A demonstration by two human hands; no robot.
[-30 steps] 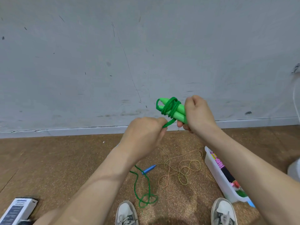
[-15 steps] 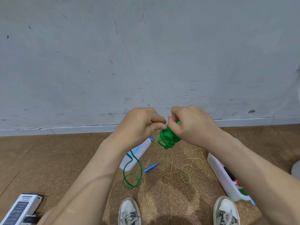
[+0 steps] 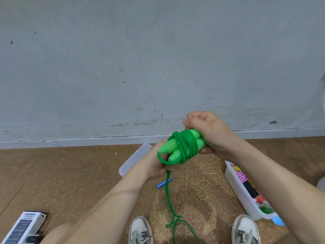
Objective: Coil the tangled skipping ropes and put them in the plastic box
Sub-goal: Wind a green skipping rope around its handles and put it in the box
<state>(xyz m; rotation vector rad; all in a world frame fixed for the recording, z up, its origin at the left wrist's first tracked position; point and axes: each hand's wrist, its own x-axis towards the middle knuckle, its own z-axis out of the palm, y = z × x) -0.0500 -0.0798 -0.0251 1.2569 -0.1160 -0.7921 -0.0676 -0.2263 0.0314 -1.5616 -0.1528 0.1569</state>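
Cork floor (image 3: 70, 173) below green rope (image 3: 187, 147) (tight round handles (image 3: 166, 148)), tail (image 3: 168, 196) perhaps knotted.

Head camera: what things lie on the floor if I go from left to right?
White carton → clear lid → blue handle → thin tangled rope → plastic box.

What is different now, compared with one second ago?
The left hand has wound more turns of the green rope round the green handles, which the right hand still grips; less rope trails on the floor. The thin rope and plastic box lie unmoved.
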